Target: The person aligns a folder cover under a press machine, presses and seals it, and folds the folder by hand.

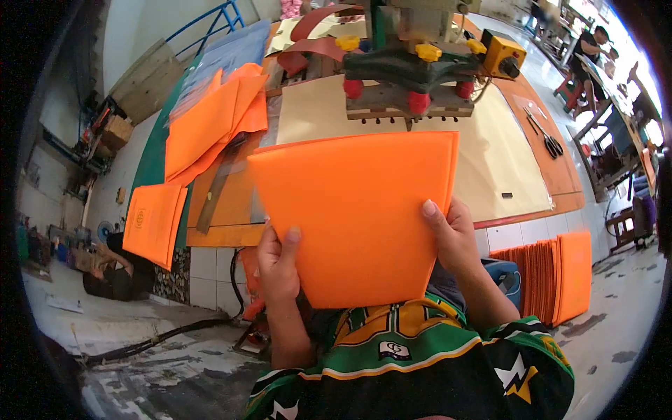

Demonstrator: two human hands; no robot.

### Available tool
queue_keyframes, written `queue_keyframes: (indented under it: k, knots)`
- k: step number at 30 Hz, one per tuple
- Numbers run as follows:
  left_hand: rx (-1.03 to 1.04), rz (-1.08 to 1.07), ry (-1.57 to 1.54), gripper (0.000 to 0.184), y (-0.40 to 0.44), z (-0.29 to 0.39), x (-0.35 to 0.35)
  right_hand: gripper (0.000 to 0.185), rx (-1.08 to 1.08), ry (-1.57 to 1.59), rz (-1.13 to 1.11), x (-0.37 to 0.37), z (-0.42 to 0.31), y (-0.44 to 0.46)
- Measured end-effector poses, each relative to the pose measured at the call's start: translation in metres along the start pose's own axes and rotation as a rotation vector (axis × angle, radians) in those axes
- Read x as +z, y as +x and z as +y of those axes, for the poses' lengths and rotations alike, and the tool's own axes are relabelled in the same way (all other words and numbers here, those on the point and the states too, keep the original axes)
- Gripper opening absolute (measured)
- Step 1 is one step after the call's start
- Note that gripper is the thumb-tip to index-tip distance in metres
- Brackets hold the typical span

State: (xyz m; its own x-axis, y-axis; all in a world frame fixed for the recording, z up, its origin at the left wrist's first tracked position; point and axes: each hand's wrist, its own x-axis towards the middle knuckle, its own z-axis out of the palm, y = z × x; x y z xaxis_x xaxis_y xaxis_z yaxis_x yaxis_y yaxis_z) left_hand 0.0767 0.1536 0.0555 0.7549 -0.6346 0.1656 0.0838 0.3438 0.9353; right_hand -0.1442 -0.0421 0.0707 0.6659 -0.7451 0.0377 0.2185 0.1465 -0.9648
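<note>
A flat, rectangular orange folder-like piece (357, 217) is held up in front of my body, its layered edges showing along the top and right. My left hand (278, 262) grips its lower left side, thumb on the front face. On the opposite side, my right hand (455, 234) pinches the edge, also with the thumb in front. The fingers behind the piece are mostly hidden. Just beyond it stands a press machine (413, 70) with yellow knobs and red feet, over a cream sheet (490, 168) on the worktable (570, 199).
Loose orange sheets (217, 122) and a printed orange piece (154, 220) lie at the left. Scissors (549, 140) rest at the table's right. A stack of orange pieces (542, 280) stands lower right. A yellow control box (504, 56) hangs beside the press. Other people sit farther off.
</note>
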Motion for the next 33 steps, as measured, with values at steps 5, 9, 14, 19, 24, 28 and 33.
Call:
queue_keyframes:
  k: [5,9,14,19,24,28,33]
  knots:
    - [0.020,0.009,0.055,0.040,0.000,0.003,0.012,0.046,0.008,0.019,-0.044,0.001,-0.007,0.001]
    - [0.070,0.008,0.169,0.043,-0.002,0.001,0.017,0.044,0.043,-0.006,-0.136,-0.004,-0.011,0.005]
    - [-0.045,0.157,0.216,0.050,-0.009,0.006,0.017,0.044,0.061,0.023,-0.140,-0.008,-0.004,0.009]
    - [-0.068,0.024,-0.010,0.053,-0.008,-0.005,-0.011,0.048,0.034,0.045,-0.230,-0.012,-0.014,0.012]
    - [0.026,-0.248,0.079,0.055,-0.013,-0.003,-0.018,0.054,-0.048,0.173,-0.131,-0.016,-0.025,0.014]
    - [-0.072,-0.353,0.076,0.066,-0.016,-0.025,-0.013,0.059,-0.081,0.223,-0.088,-0.039,-0.033,0.013]
    - [-0.060,-0.237,-0.061,0.048,-0.031,-0.018,0.052,0.060,-0.097,0.238,-0.100,-0.066,-0.048,-0.002]
